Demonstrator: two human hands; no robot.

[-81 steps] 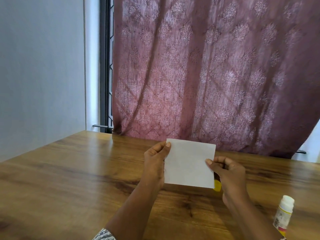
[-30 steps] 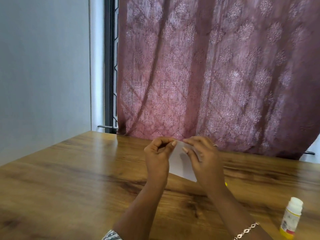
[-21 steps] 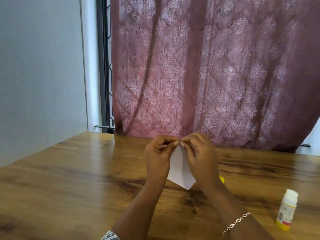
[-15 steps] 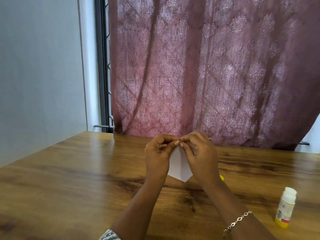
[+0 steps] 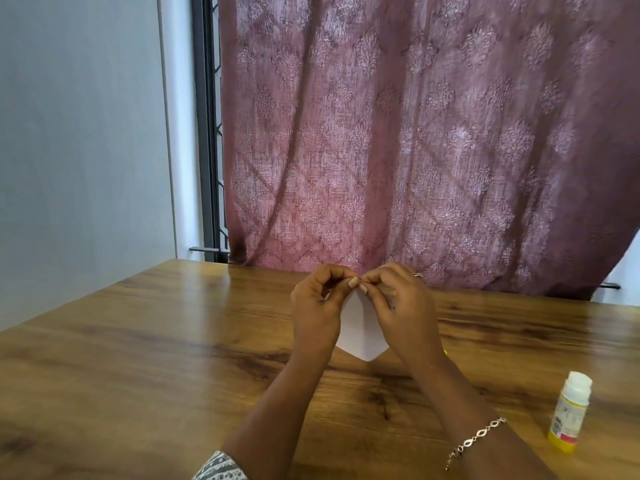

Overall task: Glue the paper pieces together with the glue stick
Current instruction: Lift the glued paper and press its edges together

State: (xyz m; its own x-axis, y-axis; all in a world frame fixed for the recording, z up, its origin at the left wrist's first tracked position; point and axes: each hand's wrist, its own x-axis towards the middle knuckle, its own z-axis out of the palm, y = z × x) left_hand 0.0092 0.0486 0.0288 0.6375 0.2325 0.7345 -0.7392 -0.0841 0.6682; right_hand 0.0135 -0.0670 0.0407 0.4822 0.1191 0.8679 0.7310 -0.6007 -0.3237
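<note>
Head view: the white paper (image 5: 360, 329) is held over the bench (image 5: 138, 358), its long axis running 12 to 6 o'clock and its lower corner pointing to 6. The left hand (image 5: 317, 306) and right hand (image 5: 403, 308) pinch its top with curled fingers, hiding both side edges. The glue stick (image 5: 569, 415) stands at 4 o'clock, well apart; broad wood spreads toward 9
</note>
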